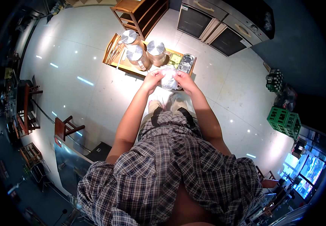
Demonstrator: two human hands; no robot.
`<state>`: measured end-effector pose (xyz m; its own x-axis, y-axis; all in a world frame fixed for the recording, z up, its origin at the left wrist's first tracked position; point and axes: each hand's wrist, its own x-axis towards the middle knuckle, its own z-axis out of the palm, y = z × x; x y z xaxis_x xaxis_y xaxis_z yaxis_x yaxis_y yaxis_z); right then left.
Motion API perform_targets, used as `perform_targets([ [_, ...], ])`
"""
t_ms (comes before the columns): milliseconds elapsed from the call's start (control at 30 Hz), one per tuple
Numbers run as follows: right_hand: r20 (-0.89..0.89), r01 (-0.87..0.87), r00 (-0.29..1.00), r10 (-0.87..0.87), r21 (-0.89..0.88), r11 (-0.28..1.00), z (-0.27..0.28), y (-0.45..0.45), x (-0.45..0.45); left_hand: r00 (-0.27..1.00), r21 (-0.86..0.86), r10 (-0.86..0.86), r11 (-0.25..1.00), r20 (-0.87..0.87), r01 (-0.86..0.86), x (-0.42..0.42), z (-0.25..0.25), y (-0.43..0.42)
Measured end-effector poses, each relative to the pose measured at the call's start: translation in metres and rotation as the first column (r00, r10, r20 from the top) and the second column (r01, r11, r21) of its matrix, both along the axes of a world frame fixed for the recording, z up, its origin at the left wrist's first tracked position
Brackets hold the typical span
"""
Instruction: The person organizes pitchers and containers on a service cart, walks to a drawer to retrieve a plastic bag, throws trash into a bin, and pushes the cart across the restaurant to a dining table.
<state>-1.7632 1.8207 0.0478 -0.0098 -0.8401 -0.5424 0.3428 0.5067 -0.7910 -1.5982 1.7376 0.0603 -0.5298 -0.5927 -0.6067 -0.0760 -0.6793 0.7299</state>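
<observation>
Pinching clear plastic (169, 79) by the near edge of the tray (126, 67), we should tug gently, fingers of our left hand (153, 80) and right hand (185, 81) closed on opposite sides.

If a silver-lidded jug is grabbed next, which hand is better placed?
Left, likely: the left hand is closer to the silver-lidded jugs than the right hand, though both hold a crumpled translucent plastic bag.

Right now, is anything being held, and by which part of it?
Yes: crumpled translucent plastic, its opposite sides in the grip of the left hand and right hand.
</observation>
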Motion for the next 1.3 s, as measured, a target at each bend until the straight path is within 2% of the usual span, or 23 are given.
perform_targets([
  [100,0.105,0.019,0.994,-0.018,-0.006,1.000,0.003,0.001,-0.001,0.991,0.100,0.074,0.993,-0.115,-0.062,-0.003,0.002,0.003],
  [200,0.106,0.032,0.994,-0.028,-0.030,0.999,-0.005,0.002,0.000,0.995,0.049,0.077,0.996,-0.068,-0.073,-0.002,-0.007,0.004],
  [233,-0.017,-0.033,0.999,0.033,-0.003,0.999,-0.008,0.002,-0.003,0.995,0.049,0.076,0.996,-0.068,-0.073,-0.003,-0.008,0.004],
  [267,-0.137,-0.093,0.986,0.097,0.032,0.995,-0.012,0.002,-0.004,0.998,-0.108,0.059,0.992,-0.008,-0.059,-0.004,-0.009,0.006],
  [300,-0.136,-0.092,0.986,0.096,0.033,0.995,-0.009,0.002,-0.004,0.997,-0.261,0.050,0.965,0.056,-0.034,-0.006,-0.008,0.007],
  [333,-0.173,-0.110,0.977,0.122,0.079,0.991,-0.005,0.002,-0.005,0.997,-0.260,0.048,0.965,0.056,-0.031,-0.006,-0.007,0.008],
  [400,-0.208,-0.125,0.967,0.149,0.125,0.984,0.001,0.003,-0.002,0.976,-0.541,0.014,0.834,0.217,0.109,-0.006,-0.003,0.011],
  [500,-0.027,0.044,0.999,-0.039,0.188,0.981,0.004,0.002,0.007,0.973,-0.566,0.038,0.819,0.228,0.100,-0.007,-0.001,0.012],
  [567,0.137,0.195,0.966,-0.220,0.175,0.965,-0.004,0.002,0.012,0.975,-0.588,0.053,0.804,0.217,0.087,-0.007,-0.004,0.011],
  [600,0.137,0.196,0.966,-0.220,0.175,0.965,-0.010,0.002,0.012,0.968,-0.622,0.046,0.773,0.248,0.123,-0.007,-0.003,0.010],
  [633,0.061,0.169,0.983,-0.174,0.074,0.983,-0.015,0.002,0.011,0.960,-0.653,0.040,0.740,0.279,0.159,-0.006,-0.002,0.010],
  [667,-0.019,0.133,0.991,-0.133,-0.025,0.991,-0.020,0.002,0.011,0.959,-0.653,0.041,0.740,0.279,0.159,-0.006,-0.005,0.009],
  [733,-0.062,0.142,0.987,-0.146,-0.064,0.988,-0.022,0.003,0.011,0.995,-0.452,0.060,0.892,0.080,-0.017,-0.008,-0.009,0.006],
  [767,-0.105,0.149,0.981,-0.160,-0.103,0.983,-0.023,0.004,0.011,0.995,-0.452,0.060,0.892,0.080,-0.017,-0.008,-0.012,0.007],
  [867,-0.027,0.269,0.962,-0.271,-0.061,0.961,-0.016,0.002,0.019,0.989,-0.325,0.151,0.935,-0.006,-0.145,-0.010,-0.003,0.010],
  [900,-0.027,0.266,0.963,-0.268,-0.060,0.962,-0.016,0.000,0.023,0.995,-0.255,0.102,0.962,0.002,-0.098,-0.007,-0.008,0.008],
  [967,0.011,0.464,0.877,-0.480,-0.276,0.842,-0.015,-0.003,0.029,0.999,-0.185,0.052,0.982,0.006,-0.050,-0.004,-0.020,0.006],
  [1067,-0.020,0.382,0.918,-0.395,-0.211,0.900,-0.007,-0.002,0.026,0.992,-0.073,0.108,0.991,-0.058,-0.112,-0.002,-0.031,0.006],
  [1133,-0.080,0.340,0.927,-0.368,-0.242,0.909,-0.013,-0.002,0.023,0.984,-0.043,-0.047,0.998,0.172,0.055,0.000,-0.015,0.006],
  [1167,-0.140,0.293,0.930,-0.339,-0.270,0.917,-0.016,-0.002,0.021,0.984,-0.043,-0.047,0.998,0.172,0.055,-0.001,-0.006,0.005],
  [1233,-0.111,0.269,0.941,-0.319,-0.323,0.907,-0.018,0.000,0.019,0.901,-0.081,-0.235,0.956,0.364,0.282,-0.002,0.012,0.002],
  [1267,-0.082,0.247,0.951,-0.298,-0.376,0.893,-0.020,0.001,0.018,0.902,-0.082,-0.234,0.956,0.363,0.281,-0.001,0.011,0.001],
  [1300,-0.083,0.246,0.951,-0.297,-0.376,0.893,-0.019,0.001,0.016,0.953,-0.014,-0.207,0.976,0.222,0.215,0.000,0.010,-0.001],
])
